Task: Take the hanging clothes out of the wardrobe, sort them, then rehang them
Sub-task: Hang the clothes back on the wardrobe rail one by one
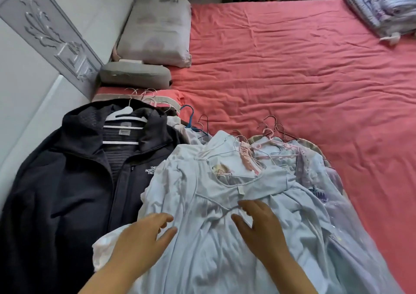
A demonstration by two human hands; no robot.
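A pale blue dress (202, 244) on a thin wire hanger (227, 151) lies on top of a heap of clothes at the near edge of the bed. My left hand (144, 242) and my right hand (258, 226) rest flat on its chest, fingers apart, holding nothing. To the left lies a dark navy jacket (63, 181) on a white hanger (122, 115). Under and right of the dress are lilac and light blue garments (315, 172) on pink and dark hangers (270, 131).
The bed has a wrinkled coral sheet (292, 68). A white pillow (155, 30) and a grey pillow (135, 75) lie at the headboard on the left. A folded pale blue quilt (382, 7) sits at the far right corner. The white headboard (45, 34) runs along the left.
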